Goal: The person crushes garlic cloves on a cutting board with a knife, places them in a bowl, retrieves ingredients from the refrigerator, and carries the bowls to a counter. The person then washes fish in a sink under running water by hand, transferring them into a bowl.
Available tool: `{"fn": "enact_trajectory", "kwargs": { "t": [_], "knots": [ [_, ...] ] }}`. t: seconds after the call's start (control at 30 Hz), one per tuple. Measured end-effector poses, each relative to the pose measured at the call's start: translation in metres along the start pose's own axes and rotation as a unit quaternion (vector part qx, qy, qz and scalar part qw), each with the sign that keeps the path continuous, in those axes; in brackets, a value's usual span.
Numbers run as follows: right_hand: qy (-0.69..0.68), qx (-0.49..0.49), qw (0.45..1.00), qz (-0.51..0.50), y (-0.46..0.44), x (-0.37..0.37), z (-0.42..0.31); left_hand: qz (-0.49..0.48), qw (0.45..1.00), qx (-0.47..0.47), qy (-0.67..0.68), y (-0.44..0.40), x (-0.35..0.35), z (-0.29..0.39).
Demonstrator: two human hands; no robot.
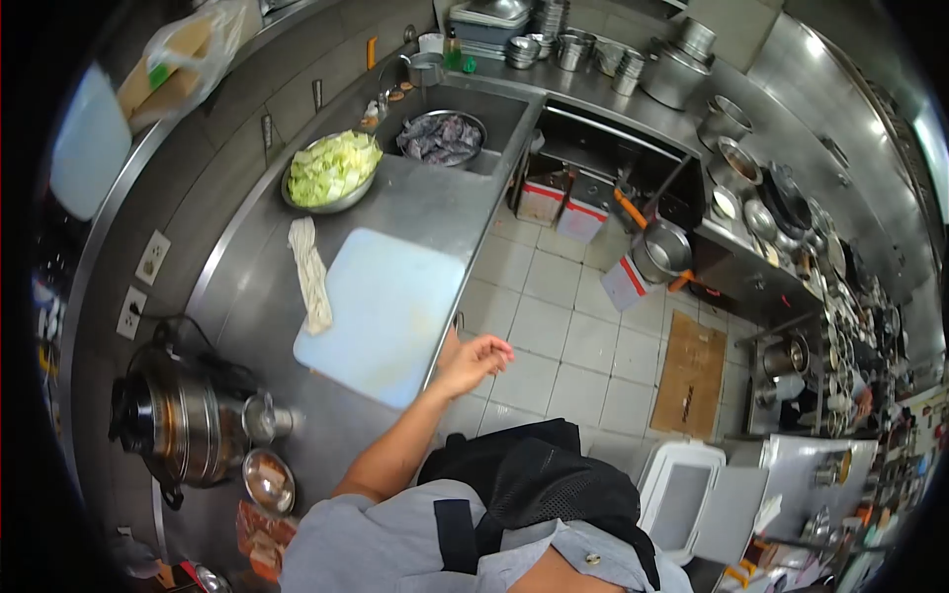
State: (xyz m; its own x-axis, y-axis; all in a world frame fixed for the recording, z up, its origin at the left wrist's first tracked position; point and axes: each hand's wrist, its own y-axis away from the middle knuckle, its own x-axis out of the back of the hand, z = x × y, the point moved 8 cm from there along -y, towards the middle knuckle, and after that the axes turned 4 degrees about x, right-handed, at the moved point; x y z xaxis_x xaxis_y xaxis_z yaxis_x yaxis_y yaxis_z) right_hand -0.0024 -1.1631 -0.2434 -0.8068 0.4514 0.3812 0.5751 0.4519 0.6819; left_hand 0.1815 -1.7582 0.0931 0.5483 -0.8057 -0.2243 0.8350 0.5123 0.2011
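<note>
Shirt point(371, 542), cutting board point(390, 292), illegibly lettered cardboard point(689, 371).

A pale-blue cutting board point(386, 308) lies flat on the counter point(427, 203).

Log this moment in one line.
Left hand: curled, apparently empty, beside rectangular pale-blue cutting board | Right hand: out of view | Cream cloth: partly over board edge | Round metal bowl: holds pale-green leaves

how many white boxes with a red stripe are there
3 that I can see: the first box nearest the sink, the second box beside it, and the third box partly behind the pot. More may be hidden.
</note>
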Motion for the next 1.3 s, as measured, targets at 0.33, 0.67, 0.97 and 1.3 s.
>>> {"fn": "enact_trajectory", "kwargs": {
  "t": [0.33,0.67,0.97,1.3],
  "knots": [
    [0.253,0.172,0.952,-0.027,-0.339,0.124,-0.32,0.061,0.993,0.0,-0.099,-0.248,0.05,-0.035],
    [0.296,0.475,0.827,-0.041,-0.541,0.1,-1.002,0.397,0.916,-0.004,0.051,-0.318,0.183,0.028],
    [0.38,0.34,0.687,-0.517,-0.567,-0.133,-1.148,0.553,0.83,-0.075,0.031,-0.402,0.307,0.083],
    [0.299,0.737,0.471,-0.381,-0.572,-0.419,-1.455,0.708,0.705,-0.045,0.006,-0.469,0.35,0.125]
  ]
}}
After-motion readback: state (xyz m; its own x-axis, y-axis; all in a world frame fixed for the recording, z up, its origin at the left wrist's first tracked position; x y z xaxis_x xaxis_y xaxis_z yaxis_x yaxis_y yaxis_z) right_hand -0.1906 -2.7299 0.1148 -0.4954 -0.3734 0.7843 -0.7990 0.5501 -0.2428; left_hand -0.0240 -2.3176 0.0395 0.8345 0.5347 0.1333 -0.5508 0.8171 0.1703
